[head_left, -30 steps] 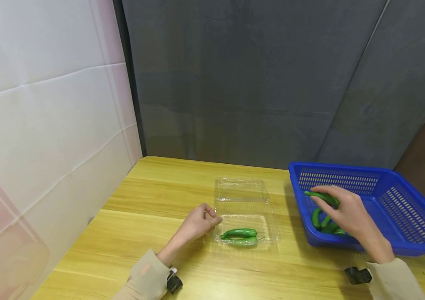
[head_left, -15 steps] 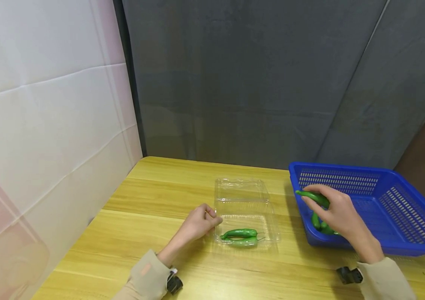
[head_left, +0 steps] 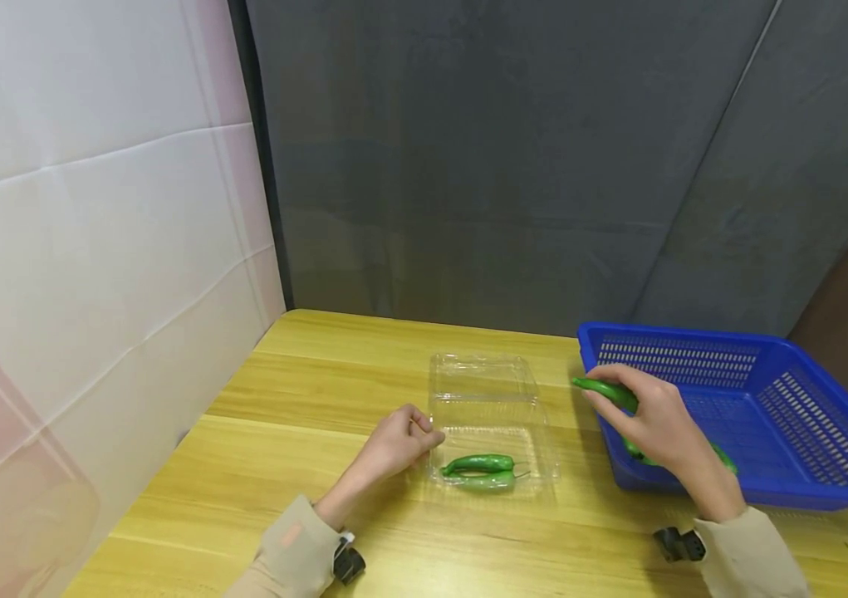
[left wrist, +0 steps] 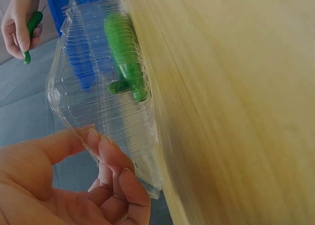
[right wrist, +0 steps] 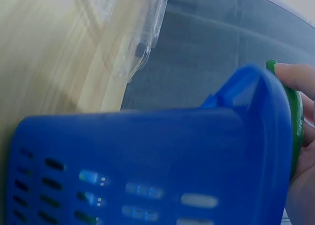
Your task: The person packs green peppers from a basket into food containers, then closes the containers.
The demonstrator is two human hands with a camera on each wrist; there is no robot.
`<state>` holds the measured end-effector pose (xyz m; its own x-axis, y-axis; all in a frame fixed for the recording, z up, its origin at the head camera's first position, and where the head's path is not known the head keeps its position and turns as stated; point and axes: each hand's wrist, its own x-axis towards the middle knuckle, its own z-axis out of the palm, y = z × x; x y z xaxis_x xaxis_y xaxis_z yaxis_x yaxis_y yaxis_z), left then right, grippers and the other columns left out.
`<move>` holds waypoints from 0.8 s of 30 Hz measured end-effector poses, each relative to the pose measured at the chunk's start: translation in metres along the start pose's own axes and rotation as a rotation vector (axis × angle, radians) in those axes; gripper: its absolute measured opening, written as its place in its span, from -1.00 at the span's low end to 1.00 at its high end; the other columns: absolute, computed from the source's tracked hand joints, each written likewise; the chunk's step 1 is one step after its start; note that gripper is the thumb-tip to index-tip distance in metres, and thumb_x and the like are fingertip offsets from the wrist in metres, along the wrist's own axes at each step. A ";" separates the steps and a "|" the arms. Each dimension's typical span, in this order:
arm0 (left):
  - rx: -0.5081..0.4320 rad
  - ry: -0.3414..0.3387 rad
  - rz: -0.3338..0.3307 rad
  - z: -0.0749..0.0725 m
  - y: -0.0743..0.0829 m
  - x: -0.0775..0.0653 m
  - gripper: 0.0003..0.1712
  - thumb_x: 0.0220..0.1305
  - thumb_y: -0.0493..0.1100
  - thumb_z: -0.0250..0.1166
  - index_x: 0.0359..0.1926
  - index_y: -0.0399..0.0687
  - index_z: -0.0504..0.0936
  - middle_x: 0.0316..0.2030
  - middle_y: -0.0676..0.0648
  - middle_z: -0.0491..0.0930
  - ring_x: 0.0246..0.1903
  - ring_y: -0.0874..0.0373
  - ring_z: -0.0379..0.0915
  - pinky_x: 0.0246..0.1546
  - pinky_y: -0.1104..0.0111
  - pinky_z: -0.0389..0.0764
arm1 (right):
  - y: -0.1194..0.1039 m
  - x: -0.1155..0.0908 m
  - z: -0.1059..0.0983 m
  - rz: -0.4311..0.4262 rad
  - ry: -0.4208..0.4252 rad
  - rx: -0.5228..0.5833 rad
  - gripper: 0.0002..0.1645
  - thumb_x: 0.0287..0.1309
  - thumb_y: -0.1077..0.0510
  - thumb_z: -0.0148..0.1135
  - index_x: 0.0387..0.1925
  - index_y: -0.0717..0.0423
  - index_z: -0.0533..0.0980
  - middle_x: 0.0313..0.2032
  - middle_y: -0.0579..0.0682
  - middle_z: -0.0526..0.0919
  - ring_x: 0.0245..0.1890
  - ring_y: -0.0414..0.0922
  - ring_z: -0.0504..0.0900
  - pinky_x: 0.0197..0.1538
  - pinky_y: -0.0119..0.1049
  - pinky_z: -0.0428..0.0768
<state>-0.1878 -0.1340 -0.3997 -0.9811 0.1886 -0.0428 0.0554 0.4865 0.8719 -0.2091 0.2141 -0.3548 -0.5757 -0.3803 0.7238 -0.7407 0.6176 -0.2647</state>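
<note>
My right hand (head_left: 655, 419) pinches a green chili pepper (head_left: 609, 392) between thumb and fingers, above the left rim of a blue plastic basket (head_left: 693, 480). In the right wrist view the basket wall (right wrist: 147, 146) covers part of that pepper (right wrist: 297, 116). With thumb and forefinger my left hand (head_left: 396, 442) pinches the left edge of a clear plastic clamshell box (head_left: 491, 415), its lid laid back. Two green chili peppers (head_left: 479, 465) lie side by side in the front of the box. The left wrist view shows them through its ribbed wall (left wrist: 125, 57).
More green peppers (head_left: 723, 458) lie in the near left part of the basket, partly hidden behind my right hand. Basket and box stand on a wood-grain table (head_left: 349, 365). A dark grey curtain (head_left: 453, 166) hangs behind; a pale wall (head_left: 95, 232) rises at the left.
My right hand has moved left with its pepper, from over the basket's inside to its left rim. My left hand, the box and its two peppers have stayed in place.
</note>
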 end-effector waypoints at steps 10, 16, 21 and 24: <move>-0.003 -0.003 -0.001 0.000 0.001 0.000 -0.70 0.37 -0.14 0.35 -0.14 -0.29 0.47 -0.53 -0.15 0.56 -0.57 0.04 0.47 -0.44 0.30 0.50 | -0.007 0.006 0.010 -0.019 0.002 0.022 -0.58 -0.06 0.43 0.51 -0.13 0.08 0.65 -0.28 -0.10 0.71 -0.42 -0.29 0.54 -0.36 -0.40 0.50; 0.001 -0.001 -0.008 0.000 0.001 0.000 -0.69 0.36 -0.14 0.35 -0.14 -0.28 0.47 -0.53 -0.16 0.56 -0.57 0.04 0.46 -0.45 0.30 0.47 | -0.008 0.007 0.014 -0.004 -0.001 0.029 -0.61 -0.02 0.41 0.50 -0.13 0.08 0.65 -0.26 -0.09 0.72 -0.39 -0.26 0.59 -0.35 -0.34 0.56; -0.002 -0.001 -0.012 0.000 0.001 0.000 -0.69 0.36 -0.13 0.36 -0.14 -0.27 0.47 -0.51 -0.17 0.56 -0.56 0.03 0.47 -0.47 0.31 0.46 | -0.010 0.009 0.017 -0.020 0.006 0.042 -0.61 -0.04 0.42 0.51 -0.13 0.10 0.66 -0.24 -0.07 0.73 -0.35 -0.19 0.65 -0.34 -0.27 0.61; -0.001 0.001 -0.017 0.000 0.001 -0.001 -0.69 0.35 -0.13 0.36 -0.15 -0.27 0.47 -0.51 -0.16 0.56 -0.56 0.04 0.47 -0.47 0.31 0.45 | -0.010 0.009 0.020 -0.028 0.009 0.049 -0.61 -0.05 0.41 0.51 -0.13 0.10 0.67 -0.22 -0.06 0.74 -0.32 -0.15 0.67 -0.32 -0.24 0.63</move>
<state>-0.1872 -0.1339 -0.3982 -0.9821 0.1798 -0.0569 0.0389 0.4886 0.8716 -0.2139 0.1903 -0.3581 -0.5519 -0.3905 0.7368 -0.7723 0.5727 -0.2749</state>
